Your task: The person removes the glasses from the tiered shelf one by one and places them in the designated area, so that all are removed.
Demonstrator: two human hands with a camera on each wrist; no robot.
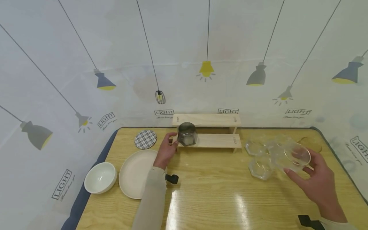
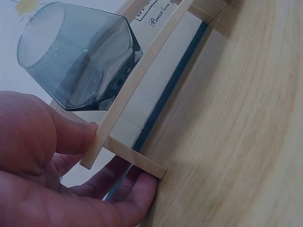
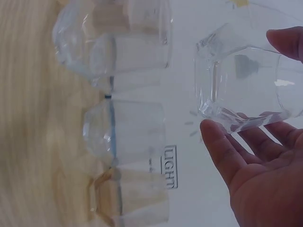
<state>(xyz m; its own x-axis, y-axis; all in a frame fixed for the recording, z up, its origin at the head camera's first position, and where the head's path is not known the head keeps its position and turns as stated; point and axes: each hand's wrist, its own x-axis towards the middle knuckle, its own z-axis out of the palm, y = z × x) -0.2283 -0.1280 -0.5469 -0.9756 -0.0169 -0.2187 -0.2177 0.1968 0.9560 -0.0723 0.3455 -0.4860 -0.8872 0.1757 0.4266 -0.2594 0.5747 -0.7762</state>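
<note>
A two-step wooden shelf [image 1: 215,141] stands against the back wall. My left hand [image 1: 166,151] grips the left end of its lower step, thumb at the top edge and fingers curled underneath in the left wrist view. On that step, just beside the thumb, sits a smoky grey glass [image 1: 187,135]. My right hand [image 1: 320,183] holds a clear hexagonal-based glass [image 3: 246,85] tilted in the air, thumb on one side and fingers on the other. Behind it, other clear glasses [image 1: 261,168] and an amber-tinted glass [image 3: 102,196] stand on the table.
At the left are a white bowl [image 1: 100,178], a cream plate [image 1: 133,179] partly covered by my left forearm, and a round checked coaster [image 1: 145,139]. The wood-grain table [image 1: 207,195] backs onto a wall sheet [image 1: 184,38] printed with lamps.
</note>
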